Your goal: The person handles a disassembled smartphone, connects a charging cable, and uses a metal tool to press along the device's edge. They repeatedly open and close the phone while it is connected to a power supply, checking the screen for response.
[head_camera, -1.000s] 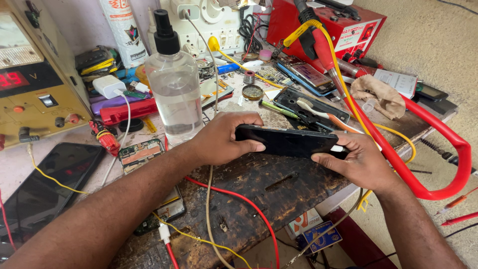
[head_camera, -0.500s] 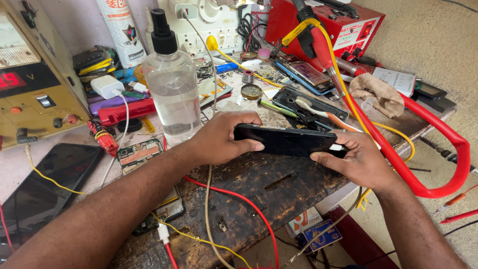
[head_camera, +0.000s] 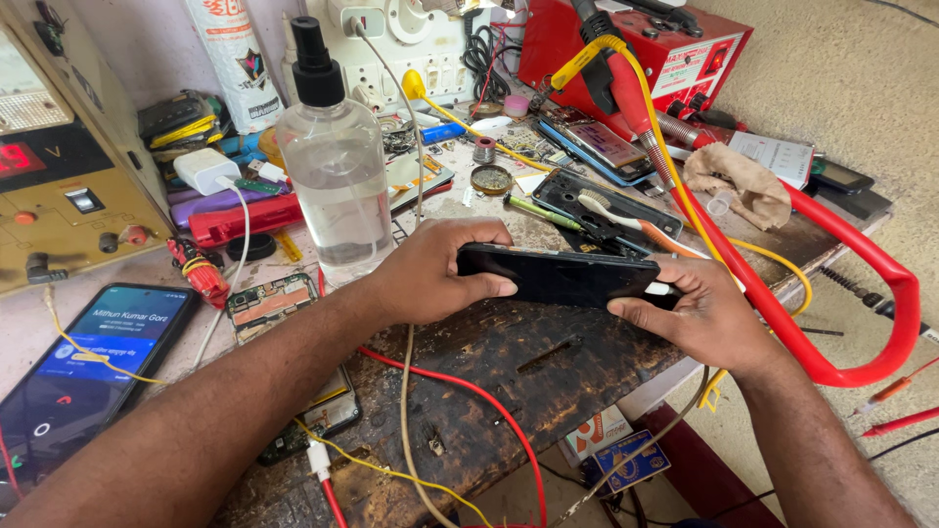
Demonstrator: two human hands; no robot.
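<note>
A black smartphone (head_camera: pixel 562 277) is held edge-on a little above a scorched wooden bench (head_camera: pixel 509 391). My left hand (head_camera: pixel 430 269) grips its left end, thumb along the near edge. My right hand (head_camera: pixel 699 313) clasps its right end, fingers curled round the corner. Both forearms reach in from the bottom of the view. Just behind my left hand stands a clear pump bottle (head_camera: pixel 335 166) with a black cap.
A lit phone (head_camera: pixel 83 362) lies at the left with a yellow wire across it. A beige power supply (head_camera: pixel 59 186) stands at back left, a red unit (head_camera: pixel 675 49) at back right. An opened phone with a toothbrush (head_camera: pixel 611 210), a bare circuit board (head_camera: pixel 266 303), a thick red cable (head_camera: pixel 831 323) and loose wires crowd the bench.
The phone on the left has lit up; its screen was dark before. Both hands still hold the black phone in much the same place.
</note>
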